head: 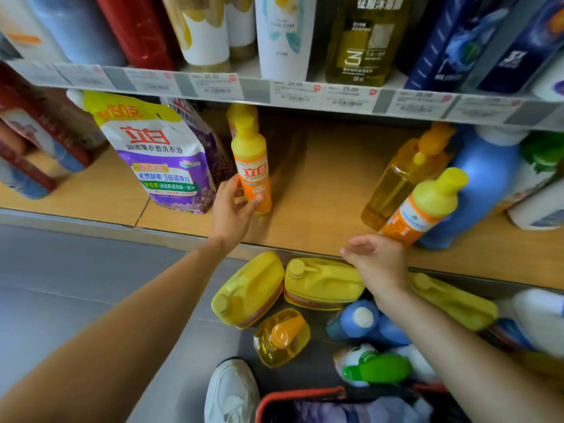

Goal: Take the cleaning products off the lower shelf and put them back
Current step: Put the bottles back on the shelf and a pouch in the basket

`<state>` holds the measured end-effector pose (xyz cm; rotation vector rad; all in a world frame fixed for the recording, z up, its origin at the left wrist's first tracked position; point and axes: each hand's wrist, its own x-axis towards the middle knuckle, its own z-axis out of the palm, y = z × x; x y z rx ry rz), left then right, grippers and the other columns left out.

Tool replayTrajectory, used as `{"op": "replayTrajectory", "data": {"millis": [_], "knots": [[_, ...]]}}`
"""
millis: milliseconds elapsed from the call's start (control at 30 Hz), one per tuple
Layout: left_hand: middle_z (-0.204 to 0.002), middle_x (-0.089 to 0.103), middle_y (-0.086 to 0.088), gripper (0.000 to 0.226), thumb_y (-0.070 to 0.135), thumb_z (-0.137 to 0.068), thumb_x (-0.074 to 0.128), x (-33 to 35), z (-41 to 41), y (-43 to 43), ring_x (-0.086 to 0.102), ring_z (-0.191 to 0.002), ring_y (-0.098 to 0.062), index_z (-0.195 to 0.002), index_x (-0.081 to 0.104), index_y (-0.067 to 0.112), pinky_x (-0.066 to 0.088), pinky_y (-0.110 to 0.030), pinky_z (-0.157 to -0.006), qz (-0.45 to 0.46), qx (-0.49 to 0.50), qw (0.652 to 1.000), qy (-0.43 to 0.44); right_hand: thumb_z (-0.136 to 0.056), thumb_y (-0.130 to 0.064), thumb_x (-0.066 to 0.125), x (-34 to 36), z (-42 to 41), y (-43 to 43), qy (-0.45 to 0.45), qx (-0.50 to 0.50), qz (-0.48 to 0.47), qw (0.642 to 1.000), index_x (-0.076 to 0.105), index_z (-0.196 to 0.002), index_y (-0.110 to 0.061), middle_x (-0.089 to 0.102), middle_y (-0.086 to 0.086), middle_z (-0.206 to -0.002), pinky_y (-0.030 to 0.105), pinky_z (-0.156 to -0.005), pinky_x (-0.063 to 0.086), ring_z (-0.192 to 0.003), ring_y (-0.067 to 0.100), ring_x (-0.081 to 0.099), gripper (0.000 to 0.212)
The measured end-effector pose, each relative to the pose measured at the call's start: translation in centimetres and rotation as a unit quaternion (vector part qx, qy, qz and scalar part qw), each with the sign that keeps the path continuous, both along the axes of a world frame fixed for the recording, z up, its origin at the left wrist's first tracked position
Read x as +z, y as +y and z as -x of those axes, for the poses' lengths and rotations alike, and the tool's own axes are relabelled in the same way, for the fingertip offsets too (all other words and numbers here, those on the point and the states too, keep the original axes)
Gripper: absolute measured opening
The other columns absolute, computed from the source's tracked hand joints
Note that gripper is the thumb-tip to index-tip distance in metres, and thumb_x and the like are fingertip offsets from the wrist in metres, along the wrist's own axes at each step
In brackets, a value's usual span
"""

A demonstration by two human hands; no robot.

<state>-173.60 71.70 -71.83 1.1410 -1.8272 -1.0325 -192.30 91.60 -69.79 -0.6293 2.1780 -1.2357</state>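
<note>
My left hand (233, 206) grips the lower part of an orange dish-soap bottle with a yellow cap (251, 160), which stands upright on the wooden shelf (323, 190); a second like it stands right behind. My right hand (377, 259) hovers at the shelf's front edge with its fingers stretched out to the left and nothing in them. It is right at the base of another orange bottle with a yellow cap (425, 206). That bottle stands beside a clear yellow pump bottle (399, 181) and a big blue jug (485, 184).
A purple and white detergent pouch (152, 154) stands left of my left hand. Below the shelf lie yellow jugs (250, 288) (320, 282), a clear pump bottle (282, 337), a blue bottle (363, 322) and a green-capped bottle (375, 367). A red basket (302, 395) and my shoe (232, 389) are nearest.
</note>
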Motion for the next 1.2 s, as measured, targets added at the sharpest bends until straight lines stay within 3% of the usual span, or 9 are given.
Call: {"op": "replayTrajectory", "data": {"millis": [133,333,467,667,767,867,933,1100,1200], "knots": [[-0.13,0.06,-0.016,0.053,0.013,-0.091,0.074,0.2,-0.5,-0.7,0.062,-0.118,-0.024,-0.138,0.052,0.003,0.054,-0.037,-0.101,-0.026,0.023,0.999,0.02,-0.073,-0.018,0.087,0.7,1.9,2.5,0.092,-0.124,-0.016,0.988,0.065,-0.072,-0.017,0.063,-0.006,-0.067,0.022,-0.055,0.037,-0.062,0.014,0.06,0.022],[-0.13,0.064,-0.006,0.05,0.02,-0.093,0.072,0.4,-1.0,-1.8,0.062,-0.118,-0.019,-0.138,0.052,0.009,0.053,-0.04,-0.102,-0.022,0.041,0.999,0.002,-0.067,-0.014,0.091,1.3,4.1,2.9,0.112,-0.166,0.03,0.979,0.053,-0.096,-0.016,0.066,0.003,-0.095,0.013,-0.064,0.044,-0.071,0.008,0.062,0.047],[-0.134,0.063,-0.001,0.053,0.023,-0.095,0.07,0.2,-1.2,-2.3,0.061,-0.12,-0.012,-0.143,0.049,0.013,0.051,-0.03,-0.101,-0.043,0.053,0.998,0.001,-0.069,-0.008,0.088,1.1,4.8,2.7,0.132,-0.109,0.027,0.985,0.058,-0.101,-0.021,0.072,0.009,-0.103,0.048,-0.087,0.057,-0.092,0.026,0.071,0.046],[-0.112,0.069,0.004,0.033,0.027,-0.091,0.072,-0.7,-0.1,2.2,0.067,-0.104,-0.02,-0.121,0.059,0.021,0.054,-0.037,-0.089,-0.064,0.2,0.976,-0.065,-0.068,-0.016,0.09,1.2,3.6,0.8,0.12,-0.052,0.029,0.991,0.062,-0.107,-0.021,0.073,0.001,-0.095,0.047,-0.083,0.059,-0.084,0.018,0.071,0.048],[-0.101,0.069,0.004,0.022,0.023,-0.088,0.075,-0.2,1.5,4.4,0.067,-0.094,-0.019,-0.107,0.063,0.025,0.057,-0.038,-0.08,-0.049,0.078,0.993,-0.07,-0.07,-0.015,0.089,1.1,2.4,-0.8,0.1,-0.023,0.039,0.994,0.064,-0.111,-0.019,0.071,-0.002,-0.095,0.04,-0.081,0.06,-0.084,0.015,0.07,0.048],[-0.12,0.066,0.001,0.038,0.011,-0.088,0.075,1.0,3.5,5.5,0.063,-0.109,-0.015,-0.124,0.064,0.017,0.058,-0.036,-0.088,-0.064,-0.125,0.99,-0.032,-0.075,-0.002,0.083,0.9,1.5,-2.3,0.015,0.027,0.064,0.997,0.058,-0.131,-0.011,0.07,0.003,-0.109,0.018,-0.074,0.057,-0.092,0.01,0.068,0.061],[-0.133,0.061,0.0,0.053,0.005,-0.09,0.071,1.5,4.4,5.8,0.057,-0.123,-0.013,-0.139,0.055,0.016,0.052,-0.032,-0.098,-0.1,-0.201,0.974,-0.019,-0.079,0.009,0.075,0.8,1.1,-2.9,-0.07,0.07,0.085,0.991,0.047,-0.14,-0.008,0.063,0.007,-0.13,0.021,-0.087,0.055,-0.111,0.015,0.064,0.07],[-0.123,0.064,0.0,0.055,-0.008,-0.087,0.066,1.6,4.2,5.3,0.06,-0.118,-0.006,-0.136,0.05,0.011,0.054,-0.023,-0.089,-0.123,-0.189,0.974,0.031,-0.078,-0.002,0.08,0.5,0.2,-3.6,-0.048,0.134,0.073,0.987,0.059,-0.115,-0.031,0.065,-0.013,-0.114,0.025,-0.086,0.055,-0.11,0.011,0.064,0.052],[-0.116,0.065,-0.006,0.057,0.004,-0.08,0.081,1.0,3.0,4.9,0.064,-0.105,-0.018,-0.13,0.055,0.012,0.059,-0.027,-0.077,-0.088,-0.151,0.985,0.003,-0.078,-0.005,0.081,0.2,-0.6,-4.4,-0.081,0.15,0.088,0.981,0.058,-0.128,-0.026,0.067,-0.008,-0.112,0.034,-0.09,0.058,-0.104,0.007,0.066,0.059]]}}
